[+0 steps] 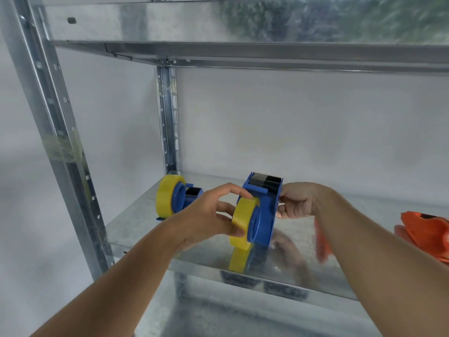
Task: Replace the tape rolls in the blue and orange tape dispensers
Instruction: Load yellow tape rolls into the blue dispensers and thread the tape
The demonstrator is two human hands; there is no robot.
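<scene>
- On the metal shelf, front and middle, the blue dispenser is standing upright with its cutter end up, and a yellow tape roll is sitting at its hub, roll tilted a bit.
- The left hand is closing its grip around that yellow tape roll, thumb on top edge, fingers under; looks like it's pushing the roll onto the hub or pulling it off, cannot tell which from this view.
- The right hand is gripping the blue dispenser's right side, bracing it.
- Judging progress: this dispenser's swap is mid-step, roll not clearly seated, tape not threaded to the blade as far as showing.
- Well left on the same shelf, a second blue dispenser is lying with a full-looking yellow roll on its hub; probably done already, or waiting its turn, can't say.
- Far right, near the frame edge, the orange dispenser is resting on the shelf, nobody touching it; no roll showing on it, partly cut off by the frame.
- An orange blur just behind the right forearm is too smeared to name.
- Guessing what's remaining: finishing this blue one, then the orange one entirely.
- Shelf surface is reflecting the roll and hands; upper shelf overhead, nothing visible on it.
</scene>
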